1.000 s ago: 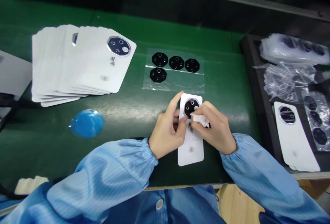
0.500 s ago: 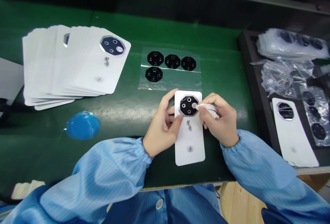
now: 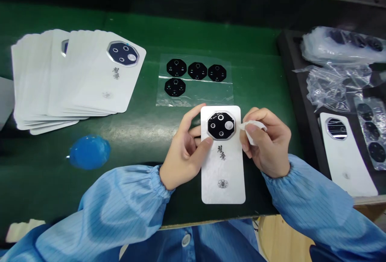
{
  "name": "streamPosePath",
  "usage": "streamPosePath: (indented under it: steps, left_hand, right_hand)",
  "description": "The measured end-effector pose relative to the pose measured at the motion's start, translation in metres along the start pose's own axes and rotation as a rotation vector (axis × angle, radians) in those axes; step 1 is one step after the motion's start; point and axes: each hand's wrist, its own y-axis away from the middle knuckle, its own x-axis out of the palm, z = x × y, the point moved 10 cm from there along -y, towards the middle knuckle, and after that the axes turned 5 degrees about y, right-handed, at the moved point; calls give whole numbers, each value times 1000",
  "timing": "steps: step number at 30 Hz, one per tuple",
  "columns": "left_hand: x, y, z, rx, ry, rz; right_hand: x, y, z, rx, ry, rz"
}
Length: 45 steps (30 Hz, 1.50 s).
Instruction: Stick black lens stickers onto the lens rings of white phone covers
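Note:
A white phone back cover with a black octagonal camera lens plate at its top is upright in front of me. My left hand grips its left edge, thumb on the front and fingers behind. In my right hand, a crumpled white wipe is pinched between thumb and fingers. The wipe's tip sits just right of the cover's edge, beside the lens plate. Beyond the cover, a clear film sheet carries several black octagonal lens plates.
A fanned stack of white covers lies at the left, with a blue rounded object below it. At the right, a dark foam tray holds bagged lens plates, crumpled clear plastic and white covers.
My right hand has drawn the wipe off the lens plate, to the right. The cover appears larger, nearer the camera, still in my left hand. The view has shifted slightly.

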Motion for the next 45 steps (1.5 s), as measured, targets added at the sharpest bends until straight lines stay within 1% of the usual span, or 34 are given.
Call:
streamPosePath:
  steps: [7,12,15,17,19,21,23,31,38,41,45]
  left_hand:
    - [3,2,-5,59,-60,20]
    - [3,2,-5,56,-70,16]
    - [1,3,-1,31,-108,-1]
    - [0,5,4,-2,-180,-8]
    - [-1,7,7,-27,-267,-12]
    - [-2,9,8,-30,-323,-14]
    - [-1,10,8,-14,-359,-9]
    - [8,15,-3,129,-546,5]
    - [14,22,-11,278,-743,9]
    - [15,23,-11,286,-754,19]
    - [14,22,-8,255,-704,20]
  right_hand:
    - [0,2,9,-81,57,-25]
    - [0,3,8,-84,100,-25]
    - [2,3,11,-105,242,-21]
    - [7,5,20,-203,426,-2]
    - [18,10,31,-350,596,49]
    - [29,17,36,-468,695,107]
    - [34,21,35,-517,747,137]
    - [42,24,25,-514,821,218]
    - [44,25,22,-489,845,224]
    - [42,26,20,-460,827,202]
    - [39,25,18,-434,791,153]
